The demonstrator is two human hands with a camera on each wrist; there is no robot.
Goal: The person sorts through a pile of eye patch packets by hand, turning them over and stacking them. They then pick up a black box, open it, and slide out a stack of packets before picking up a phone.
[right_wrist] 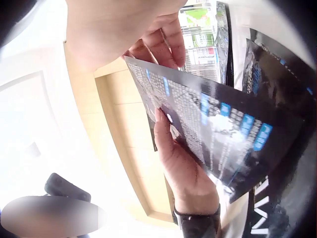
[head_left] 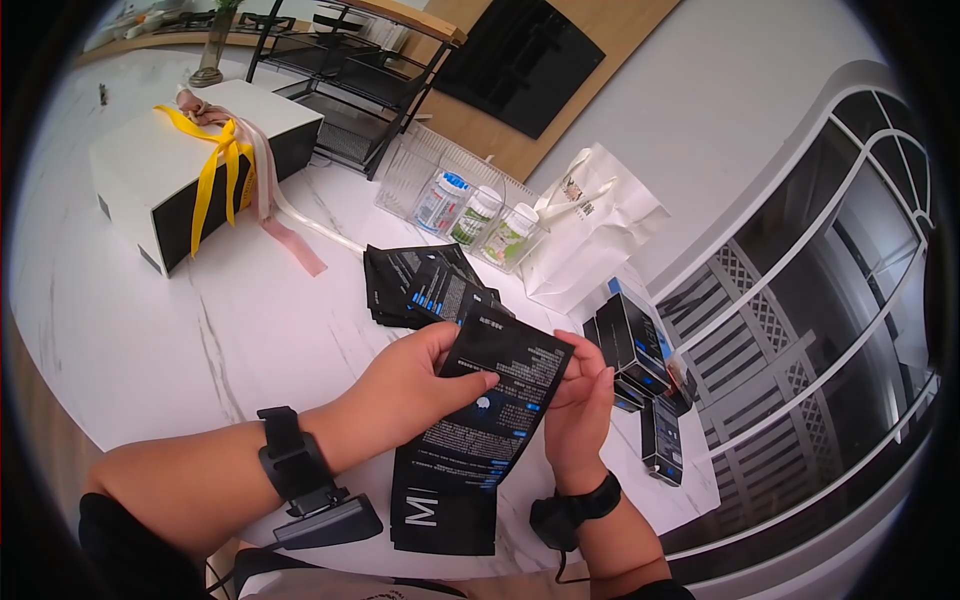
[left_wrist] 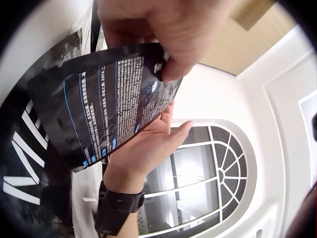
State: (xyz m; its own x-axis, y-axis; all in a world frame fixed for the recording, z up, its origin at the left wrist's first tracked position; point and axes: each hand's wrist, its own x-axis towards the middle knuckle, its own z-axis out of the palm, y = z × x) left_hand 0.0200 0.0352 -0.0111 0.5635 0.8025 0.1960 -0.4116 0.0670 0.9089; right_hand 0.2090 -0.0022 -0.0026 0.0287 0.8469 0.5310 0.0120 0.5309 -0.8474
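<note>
A black flat sachet point(head_left: 510, 362) with small white print and blue labels is held tilted up over the table. My left hand point(head_left: 400, 392) pinches it near its left edge, thumb across the printed face and fingers behind. At its right edge is my right hand point(head_left: 578, 425), palm turned up with relaxed fingers; in the left wrist view the right thumb point(left_wrist: 177, 136) stands away from the sachet. Below lies another black sachet point(head_left: 442, 522) with large white letters, partly covered by the held one. Just beyond the hands lies a pile of black sachets point(head_left: 400, 285).
Small black boxes point(head_left: 630, 345) stand at the right. Behind are a white paper bag point(head_left: 595, 235) and a clear organizer with several bottles point(head_left: 480, 215). A white box point(head_left: 130, 175) with ribbons point(head_left: 235, 155) sits at left, a black rack point(head_left: 350, 90) at back.
</note>
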